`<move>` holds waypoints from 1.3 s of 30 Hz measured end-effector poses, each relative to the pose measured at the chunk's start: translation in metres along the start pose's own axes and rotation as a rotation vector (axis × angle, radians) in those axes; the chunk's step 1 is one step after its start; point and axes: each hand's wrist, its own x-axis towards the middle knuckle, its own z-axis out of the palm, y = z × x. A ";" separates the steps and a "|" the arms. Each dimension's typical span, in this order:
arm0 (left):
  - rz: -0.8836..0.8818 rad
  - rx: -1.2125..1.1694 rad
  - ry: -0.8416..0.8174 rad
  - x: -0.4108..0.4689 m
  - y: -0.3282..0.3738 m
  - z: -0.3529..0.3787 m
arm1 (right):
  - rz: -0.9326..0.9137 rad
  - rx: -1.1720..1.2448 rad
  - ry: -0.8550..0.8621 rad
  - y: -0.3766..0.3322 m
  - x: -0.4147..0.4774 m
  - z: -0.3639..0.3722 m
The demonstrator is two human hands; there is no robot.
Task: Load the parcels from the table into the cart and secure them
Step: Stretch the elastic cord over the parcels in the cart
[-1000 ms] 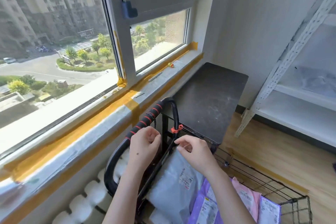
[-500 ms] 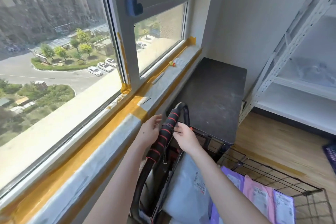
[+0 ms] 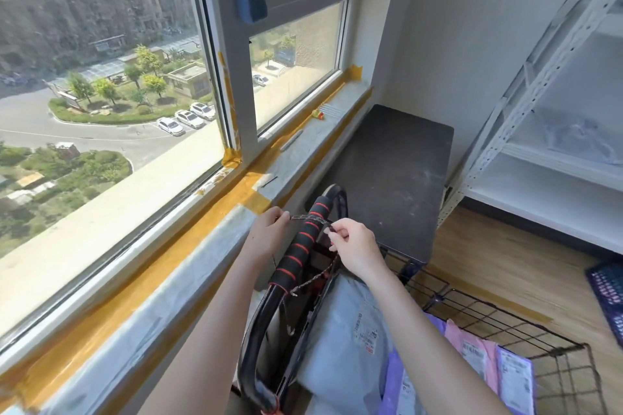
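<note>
Across the cart handle (image 3: pixel 302 248) a cord (image 3: pixel 312 218) is pinched by left grip (image 3: pixel 269 229) and right grip (image 3: pixel 354 246); parcels (image 3: pixel 344 347) are loaded, tying is judged unfinished.

The person's bare left hand (image 3: pixel 269 229) and bare right hand (image 3: pixel 357 246) have slim fingers and smooth backs. The long, round left forearm (image 3: pixel 219 313) and the long, round right forearm (image 3: pixel 421 330) are bare skin all the way down. The nails are too small to see well.
</note>
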 end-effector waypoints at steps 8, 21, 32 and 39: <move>0.383 -0.036 0.125 -0.029 0.102 -0.034 | -0.189 0.037 0.112 -0.053 -0.026 -0.078; 0.834 -0.324 0.069 -0.072 0.269 -0.036 | -0.456 0.161 0.357 -0.115 -0.059 -0.146; 0.777 -0.847 -0.399 -0.111 0.335 0.000 | -0.367 0.439 0.242 -0.095 -0.097 -0.146; 0.662 -0.719 -0.357 -0.109 0.313 0.049 | -0.188 0.791 0.323 -0.048 -0.131 -0.168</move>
